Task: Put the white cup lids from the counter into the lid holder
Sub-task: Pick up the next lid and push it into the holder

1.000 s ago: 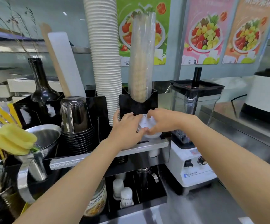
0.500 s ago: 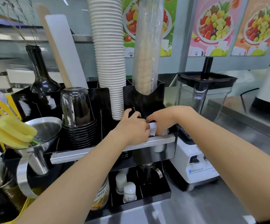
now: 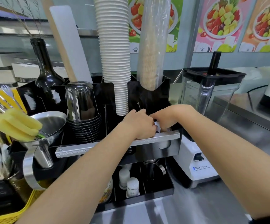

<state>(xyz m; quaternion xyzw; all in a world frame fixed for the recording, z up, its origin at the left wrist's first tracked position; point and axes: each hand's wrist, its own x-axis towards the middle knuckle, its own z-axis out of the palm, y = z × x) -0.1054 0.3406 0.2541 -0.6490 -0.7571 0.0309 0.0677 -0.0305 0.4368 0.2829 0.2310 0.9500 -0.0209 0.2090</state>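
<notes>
Both hands meet at the right front compartment of the black lid holder [image 3: 173,143], just behind its silver front rail. My left hand [image 3: 140,125] and my right hand [image 3: 166,118] are curled around a stack of white cup lids [image 3: 157,126], of which only a small white patch shows between the fingers. The lids sit low in the compartment, mostly hidden by the hands and the rail. A white rounded shape [image 3: 164,144] shows through the holder's front below the rail.
A tall white cup stack [image 3: 114,54] and a wrapped sleeve of cups [image 3: 153,42] stand right behind the hands. Black cups under an upturned glass [image 3: 82,113] sit left. A blender [image 3: 208,110] stands right. A steel funnel [image 3: 50,126] and yellow sponge [image 3: 16,125] are far left.
The hands have carried the white lids down from above the rail into the holder's compartment. The lids are now almost hidden. The camera has moved closer.
</notes>
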